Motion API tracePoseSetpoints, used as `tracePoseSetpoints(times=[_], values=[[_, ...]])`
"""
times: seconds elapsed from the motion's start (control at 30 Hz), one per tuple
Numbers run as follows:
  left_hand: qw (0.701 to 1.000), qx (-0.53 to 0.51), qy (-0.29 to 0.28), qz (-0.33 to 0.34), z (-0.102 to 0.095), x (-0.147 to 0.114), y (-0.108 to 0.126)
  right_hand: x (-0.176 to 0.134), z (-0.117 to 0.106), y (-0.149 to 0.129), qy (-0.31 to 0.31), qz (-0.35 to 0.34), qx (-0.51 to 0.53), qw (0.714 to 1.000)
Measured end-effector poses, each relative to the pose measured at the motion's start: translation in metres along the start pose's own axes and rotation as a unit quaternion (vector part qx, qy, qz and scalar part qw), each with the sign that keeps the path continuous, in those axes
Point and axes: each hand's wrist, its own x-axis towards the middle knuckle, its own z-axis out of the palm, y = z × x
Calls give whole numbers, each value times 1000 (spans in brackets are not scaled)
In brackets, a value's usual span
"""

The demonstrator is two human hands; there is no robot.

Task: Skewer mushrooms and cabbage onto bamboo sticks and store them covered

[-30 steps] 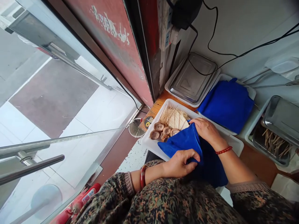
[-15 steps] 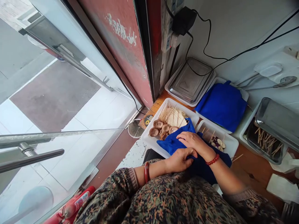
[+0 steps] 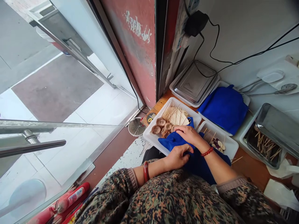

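Observation:
A blue cloth (image 3: 168,141) lies partly over a white tray (image 3: 149,138) of food and hangs down toward my lap. My left hand (image 3: 177,157), with a red bangle at the wrist, is closed with its fingertips pinching the cloth. Just beyond it my right hand (image 3: 188,136), wearing a red bead bracelet, rests on the cloth with fingers stretched out, tips beside the mushrooms. Skewered mushroom caps (image 3: 161,122) and pale skewered sheets (image 3: 177,116) show uncovered in the tray. Part of the cloth is hidden under both hands.
Beside it, another white tray (image 3: 233,145) holds skewered slices. Behind stand a metal-lidded tray (image 3: 196,81) and one under a second blue cloth (image 3: 225,107). At right, a metal tray (image 3: 275,163) holds skewers. A glass door (image 3: 77,155) and fire extinguishers (image 3: 72,197) are at left.
My right hand has shifted slightly left and forward over the cloth, toward the mushrooms. My left hand stays at the cloth, its fingers a little more curled. The view has turned slightly.

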Motion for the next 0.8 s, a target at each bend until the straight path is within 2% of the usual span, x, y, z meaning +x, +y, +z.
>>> tracePoseSetpoints(times=[0.17, 0.4, 0.53, 0.67, 0.8], values=[[1000, 1, -12, 9, -5, -8, -2, 34, 12, -6, 51, 47, 55, 996], [999, 30, 11, -2, -23, -15, -1, 80, 32, -13, 135, 129, 72, 980], [998, 51, 23, 7, -33, -16, 0, 89, 31, -23, 183, 166, 60, 967], [996, 79, 30, 10, -40, -4, -13, 92, 25, -13, 226, 202, 54, 951], [996, 84, 4, 10, -38, 4, -16, 89, 20, -2, 211, 205, 99, 951]])
